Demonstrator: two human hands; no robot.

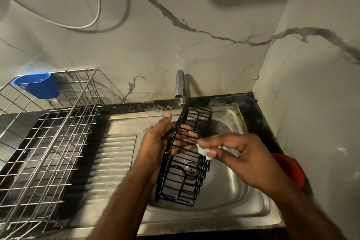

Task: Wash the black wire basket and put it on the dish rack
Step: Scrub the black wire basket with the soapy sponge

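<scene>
The black wire basket (187,163) is held tilted over the steel sink (229,197), one end up near the tap. My left hand (155,142) grips its left side, thumb outside and fingers showing through the wires. My right hand (241,154) pinches a small pale soapy scrub pad (203,151) against the basket's right rim. Foam dots cling to the wires. The silver wire dish rack (50,138) stands at the left on the counter.
A chrome tap (180,87) rises behind the sink; no water stream shows. A blue plastic cup holder (37,84) hangs on the rack's back. A red bowl (290,169) sits at the right edge. The ribbed drainboard (115,161) lies between rack and sink. Marble walls close the corner.
</scene>
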